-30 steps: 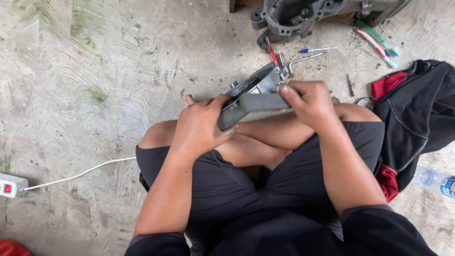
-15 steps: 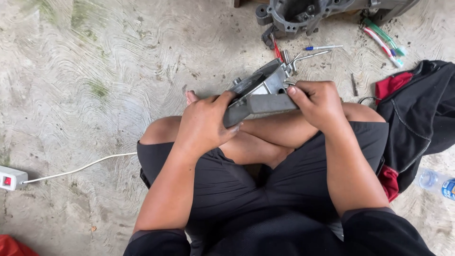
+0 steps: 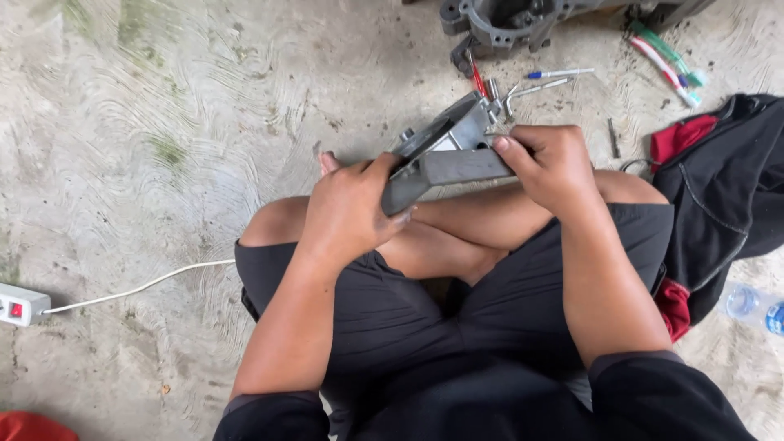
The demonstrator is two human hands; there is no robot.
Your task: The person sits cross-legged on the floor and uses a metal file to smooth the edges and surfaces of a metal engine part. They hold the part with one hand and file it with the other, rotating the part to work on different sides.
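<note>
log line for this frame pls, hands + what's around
left hand: grips grey metal part | right hand: grips same part | floor: power strip, engine casing, toothbrushes, black cloth

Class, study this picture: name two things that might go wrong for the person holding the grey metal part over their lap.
1. Both the left hand and right hand grip the grey metal part above bare legs; a slip would likely drop it onto them.
2. Small loose tools lie on the concrete floor just ahead; a dropped part might scatter them.
</note>
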